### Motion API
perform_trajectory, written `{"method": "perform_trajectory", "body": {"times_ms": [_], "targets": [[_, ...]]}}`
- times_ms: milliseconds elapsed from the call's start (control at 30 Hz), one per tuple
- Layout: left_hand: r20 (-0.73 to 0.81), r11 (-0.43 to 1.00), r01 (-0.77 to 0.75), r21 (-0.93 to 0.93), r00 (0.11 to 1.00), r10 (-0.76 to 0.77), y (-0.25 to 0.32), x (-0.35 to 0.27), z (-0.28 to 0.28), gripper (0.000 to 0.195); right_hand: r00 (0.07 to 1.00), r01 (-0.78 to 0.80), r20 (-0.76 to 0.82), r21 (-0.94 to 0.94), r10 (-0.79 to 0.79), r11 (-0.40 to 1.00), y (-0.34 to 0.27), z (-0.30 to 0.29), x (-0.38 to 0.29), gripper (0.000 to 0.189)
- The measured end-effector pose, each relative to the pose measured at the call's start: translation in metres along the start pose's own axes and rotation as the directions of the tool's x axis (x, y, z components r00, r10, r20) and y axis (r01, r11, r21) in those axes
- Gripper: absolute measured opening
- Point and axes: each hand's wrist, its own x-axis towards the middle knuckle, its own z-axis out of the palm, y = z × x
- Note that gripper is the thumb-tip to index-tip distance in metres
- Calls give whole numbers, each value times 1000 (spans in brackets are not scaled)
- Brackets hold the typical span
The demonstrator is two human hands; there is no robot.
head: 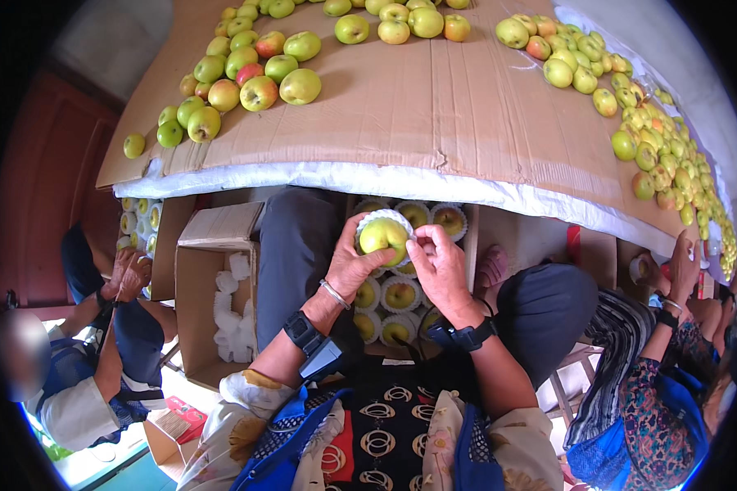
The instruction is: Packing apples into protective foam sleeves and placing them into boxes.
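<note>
A yellow-green apple (381, 238) sits in a white foam net (386, 215), held up in front of me. My left hand (351, 262) is curled around it from the left, its thumb across the apple's lower side. At the right edge of the net, the thumb and index finger of my right hand (443, 270) pinch the foam. Below both hands stands a cardboard box (473, 245) between my legs. Several apples in foam nets (400, 296) lie in it in rows, partly hidden by my hands and the table edge.
A cardboard-covered table (393, 116) spans the view ahead, with loose apples (258, 93) at left and a large pile (657, 153) at right. Left of my leg, an open carton (218, 228) holds empty foam nets (226, 319). Co-workers' hands (126, 270) show at both sides.
</note>
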Motion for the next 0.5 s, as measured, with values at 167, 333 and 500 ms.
{"method": "perform_trajectory", "body": {"times_ms": [167, 333, 500], "targets": [[65, 839, -229, 494, 972, 227, 2, 2, 6, 76, 934, -215, 283, -42, 218, 976, -5, -26, 8, 55], [144, 571, -273, 775, 955, 260, 12, 5, 11, 80, 875, -300, 431, 122, 222, 946, 2, -24, 11, 68], [162, 840, -416, 347, 909, 383, -2, 1, -8, 58, 905, -377, 365, 447, 219, 811, 14, -8, 5, 52]]}}
